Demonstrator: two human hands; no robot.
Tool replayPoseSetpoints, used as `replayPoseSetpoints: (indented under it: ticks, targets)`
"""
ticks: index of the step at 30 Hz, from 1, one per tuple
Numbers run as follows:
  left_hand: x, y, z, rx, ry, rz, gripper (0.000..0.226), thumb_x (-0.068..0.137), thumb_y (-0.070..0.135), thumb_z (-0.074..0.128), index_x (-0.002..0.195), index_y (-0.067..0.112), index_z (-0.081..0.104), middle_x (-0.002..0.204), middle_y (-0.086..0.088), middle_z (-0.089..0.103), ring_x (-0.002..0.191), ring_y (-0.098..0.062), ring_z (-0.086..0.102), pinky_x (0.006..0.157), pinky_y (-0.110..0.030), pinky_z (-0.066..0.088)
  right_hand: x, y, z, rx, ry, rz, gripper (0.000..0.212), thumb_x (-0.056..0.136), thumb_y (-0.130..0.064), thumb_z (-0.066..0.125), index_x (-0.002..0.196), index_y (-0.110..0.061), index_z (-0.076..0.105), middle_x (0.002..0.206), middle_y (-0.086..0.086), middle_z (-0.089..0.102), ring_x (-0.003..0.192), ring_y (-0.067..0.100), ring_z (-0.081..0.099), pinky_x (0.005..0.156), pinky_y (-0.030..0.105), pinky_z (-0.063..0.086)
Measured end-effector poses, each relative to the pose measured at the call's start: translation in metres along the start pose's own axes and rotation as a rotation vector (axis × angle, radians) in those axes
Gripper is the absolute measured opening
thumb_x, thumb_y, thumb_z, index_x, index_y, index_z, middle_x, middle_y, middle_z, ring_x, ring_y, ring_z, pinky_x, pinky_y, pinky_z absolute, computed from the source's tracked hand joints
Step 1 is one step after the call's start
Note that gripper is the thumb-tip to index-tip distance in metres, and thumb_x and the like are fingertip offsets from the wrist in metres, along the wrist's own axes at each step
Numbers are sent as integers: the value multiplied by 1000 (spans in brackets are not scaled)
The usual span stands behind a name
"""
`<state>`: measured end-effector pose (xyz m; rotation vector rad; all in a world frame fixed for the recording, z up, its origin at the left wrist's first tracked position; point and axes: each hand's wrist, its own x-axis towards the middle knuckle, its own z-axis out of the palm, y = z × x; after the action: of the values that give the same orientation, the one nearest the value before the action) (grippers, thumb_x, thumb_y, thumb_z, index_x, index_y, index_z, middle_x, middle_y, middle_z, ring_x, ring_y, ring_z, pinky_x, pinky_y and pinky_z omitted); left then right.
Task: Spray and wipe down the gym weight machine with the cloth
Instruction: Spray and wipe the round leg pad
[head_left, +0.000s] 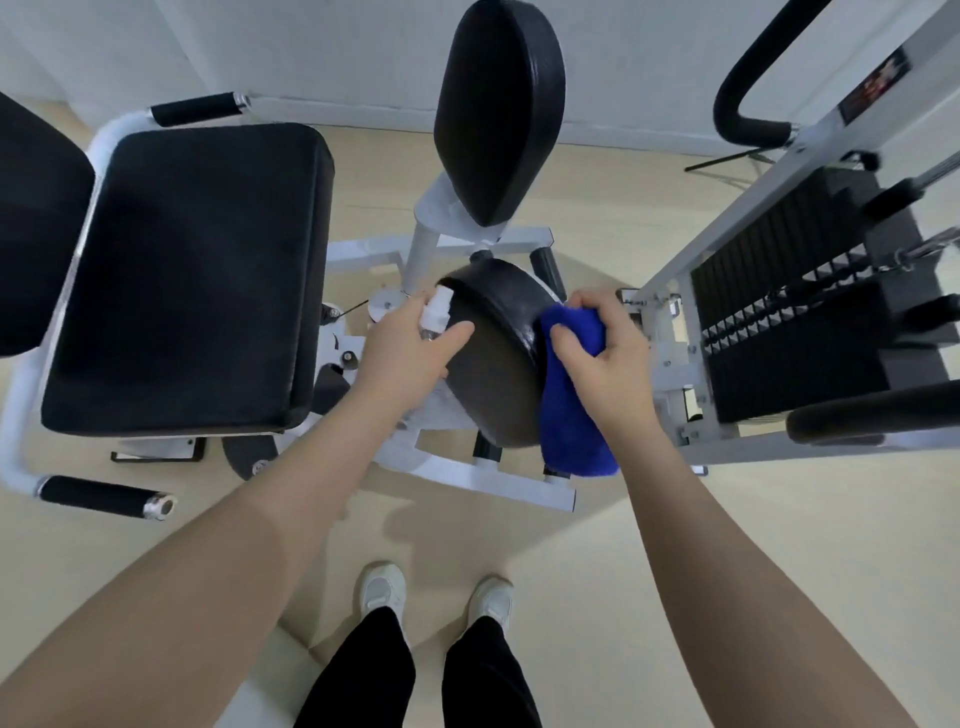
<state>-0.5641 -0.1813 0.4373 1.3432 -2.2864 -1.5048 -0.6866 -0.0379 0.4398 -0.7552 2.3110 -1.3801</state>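
Observation:
The weight machine has a white frame (470, 475) and black pads. In the middle is a round black leg pad (496, 358). My left hand (408, 348) grips a small clear spray bottle with a white top (435, 309), held against the pad's left side, thumb lying on the pad. My right hand (597, 353) grips a blue cloth (574, 421) and presses it on the pad's right edge; the cloth hangs down below the hand.
A wide black seat (192, 275) lies to the left with black handles (104, 496) around it. A second oval pad (498, 109) stands behind. The weight stack (800, 322) and its white upright are on the right. My feet stand on beige floor (727, 545).

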Motion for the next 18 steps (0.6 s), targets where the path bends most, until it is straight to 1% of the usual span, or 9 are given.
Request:
replayPoseSetpoints:
  ticks: [2,4,5,7,9,12,14,15,18]
  targets:
    - [-8,9,18,-41,-97,-47,26,91,48,50,84,23,56,62,0,60,51,-9,61,61,-28,44,-11,3,-7,-96,-83,-103,20,75,-18,57,86,-35,54,82,-22,59,80,2,55,77,21,46]
    - [-14,20,33,-16,-159,-18,31,90,52,48,71,28,52,49,5,52,49,-15,60,55,-26,39,-26,11,-8,-244,-113,-226,21,73,-27,53,94,-26,60,86,-13,62,80,15,58,73,35,49]
    - [-16,24,38,-5,-166,-14,36,89,53,50,65,26,50,48,6,49,50,-17,57,54,-26,39,-28,13,-7,-315,-110,-248,28,74,-31,52,99,-22,62,89,-6,64,82,19,58,70,36,49]
    - [-17,25,39,-19,-141,-46,41,83,54,58,64,19,49,51,5,48,50,-15,51,56,-26,41,-15,17,-7,-348,-99,-166,29,78,-28,54,106,-21,62,94,1,65,86,22,58,71,34,47]
    - [-19,23,31,14,-164,-71,42,73,55,68,73,15,55,59,4,54,54,-12,52,58,-23,43,5,24,-9,-316,-166,-26,26,82,-20,58,107,-23,61,97,0,65,90,21,58,73,32,45]
    - [-21,26,23,252,-267,-10,51,60,53,78,93,16,66,87,2,69,83,-14,62,78,-32,50,11,41,-17,-229,-259,125,23,86,-17,58,107,-23,60,95,-8,61,94,17,56,77,28,42]
    - [-21,33,20,307,-326,23,52,62,48,80,99,15,67,97,1,71,92,-15,63,88,-37,49,0,42,-20,-114,-294,135,18,87,-14,58,103,-22,59,92,-12,58,91,11,55,81,28,43]
    - [-20,36,19,317,-346,32,47,65,44,80,99,13,68,96,1,71,91,-12,63,87,-32,48,-3,40,-22,-36,-330,102,15,87,-13,59,98,-23,59,90,-14,59,87,7,54,80,27,44]
    - [-14,36,18,314,-392,52,32,69,36,79,89,13,69,80,0,69,67,1,56,63,-14,40,-4,29,-19,117,-499,-29,21,86,-9,62,89,-29,57,86,-19,60,79,-3,54,74,14,42]
